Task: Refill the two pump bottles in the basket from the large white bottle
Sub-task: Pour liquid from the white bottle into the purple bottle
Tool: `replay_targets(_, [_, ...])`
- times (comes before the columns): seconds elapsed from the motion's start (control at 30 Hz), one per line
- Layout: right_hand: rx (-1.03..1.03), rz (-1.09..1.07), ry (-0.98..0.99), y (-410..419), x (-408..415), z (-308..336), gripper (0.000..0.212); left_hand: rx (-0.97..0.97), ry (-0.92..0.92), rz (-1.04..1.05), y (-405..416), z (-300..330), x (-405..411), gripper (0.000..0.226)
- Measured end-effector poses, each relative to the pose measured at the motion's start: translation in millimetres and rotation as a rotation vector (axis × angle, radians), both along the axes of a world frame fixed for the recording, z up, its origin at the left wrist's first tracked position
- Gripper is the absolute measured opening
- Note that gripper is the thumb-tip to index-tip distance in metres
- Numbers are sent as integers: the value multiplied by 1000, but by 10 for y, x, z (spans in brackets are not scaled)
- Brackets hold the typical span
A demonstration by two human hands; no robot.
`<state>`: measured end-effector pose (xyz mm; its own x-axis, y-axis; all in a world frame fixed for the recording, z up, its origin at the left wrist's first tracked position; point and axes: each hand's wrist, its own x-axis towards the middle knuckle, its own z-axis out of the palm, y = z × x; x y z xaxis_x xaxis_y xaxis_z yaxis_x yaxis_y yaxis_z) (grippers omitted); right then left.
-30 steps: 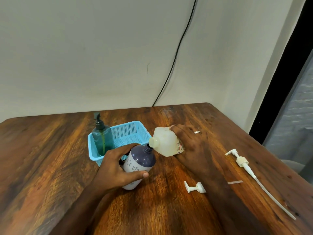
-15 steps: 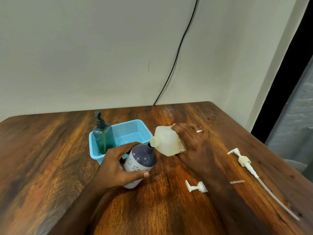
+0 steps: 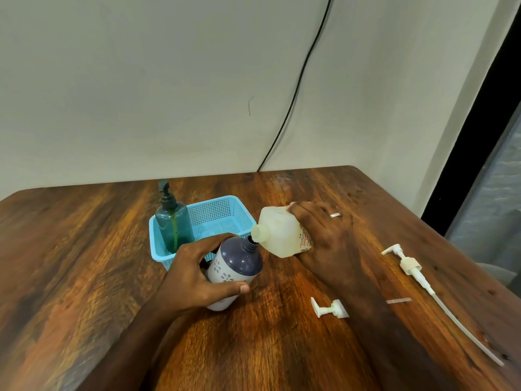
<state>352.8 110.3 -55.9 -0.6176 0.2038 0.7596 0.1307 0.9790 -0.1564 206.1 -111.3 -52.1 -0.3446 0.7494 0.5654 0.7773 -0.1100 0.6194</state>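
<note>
My left hand (image 3: 194,277) grips a purple-and-white bottle (image 3: 235,266) with its pump off, tilted toward the right in front of the blue basket (image 3: 225,204). My right hand (image 3: 324,238) holds the large white bottle (image 3: 282,232) tipped on its side. Its open spout sits right at the purple bottle's dark neck. A teal pump bottle (image 3: 173,221) with a black pump stands upright in the basket's left end.
A small white pump head (image 3: 329,309) lies on the wooden table (image 3: 70,263) near my right forearm. A longer white pump with a dip tube (image 3: 417,275) lies at the right, beside a small white strip (image 3: 399,301). A black cable hangs down the wall.
Both hands and the two bottles keep almost the same pose, the white bottle's spout staying at the purple bottle's neck. Only the view has shifted slightly.
</note>
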Motion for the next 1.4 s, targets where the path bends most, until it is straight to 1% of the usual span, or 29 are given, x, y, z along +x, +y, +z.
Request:
replay_targets(0.13, [8, 1, 3, -8, 14, 6, 75, 9, -19, -7, 1, -3, 11, 65])
replay_targets(0.23, [13, -1, 8, -13, 16, 17, 73, 13, -19, -6, 6, -3, 10, 68])
replay_targets(0.37, [12, 0, 9, -10, 9, 8, 76, 8, -12, -10, 4, 4, 13, 71])
replay_targets(0.47, [27, -5, 15, -14, 10, 14, 76, 5, -17, 9, 1, -6, 10, 66])
replay_targets(0.6, [40, -20, 20, -15, 4, 10, 81, 2, -11, 10, 3, 0, 20, 64])
replay_targets(1.13, [53, -17, 30, -9, 15, 25, 78, 5, -9, 5, 9, -14, -3, 67])
replay_targets(1.4, [46, -20, 19, -7, 9, 25, 80, -6, 3, 14, 6, -29, -18, 70])
